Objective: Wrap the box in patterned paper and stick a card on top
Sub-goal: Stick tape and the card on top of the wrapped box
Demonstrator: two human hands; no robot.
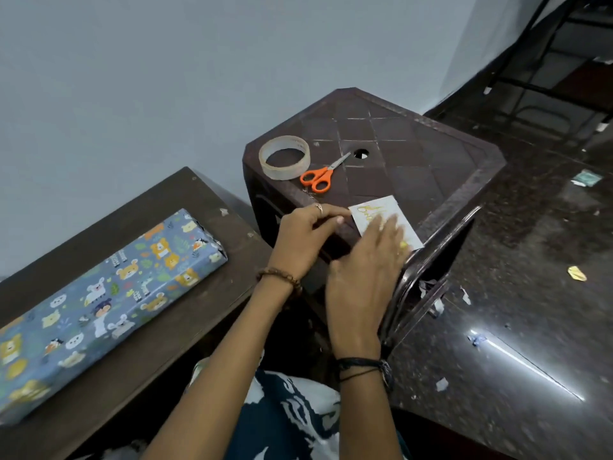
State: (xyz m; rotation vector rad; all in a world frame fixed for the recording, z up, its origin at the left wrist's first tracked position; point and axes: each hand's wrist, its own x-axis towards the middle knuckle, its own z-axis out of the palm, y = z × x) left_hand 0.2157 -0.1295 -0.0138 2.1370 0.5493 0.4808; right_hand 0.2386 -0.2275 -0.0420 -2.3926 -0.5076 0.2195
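Observation:
The box point(109, 300), wrapped in blue paper with cartoon animals, lies on the dark bench point(185, 194) at the left. A white card point(378, 209) with gold lettering lies at the near edge of the brown plastic stool point(414, 154). My right hand point(365, 270) lies flat on the card with straight fingers and hides its lower part. My left hand point(305, 234) pinches at the card's left corner with thumb and forefinger. A roll of clear tape point(284, 157) and orange-handled scissors point(320, 175) sit on the stool behind the hands.
A light wall rises behind the bench and stool. The dark speckled floor point(514, 293) at the right carries scattered paper scraps point(577, 273). A dark metal frame point(537, 81) stands at the top right. Patterned cloth point(298, 416) covers my lap below.

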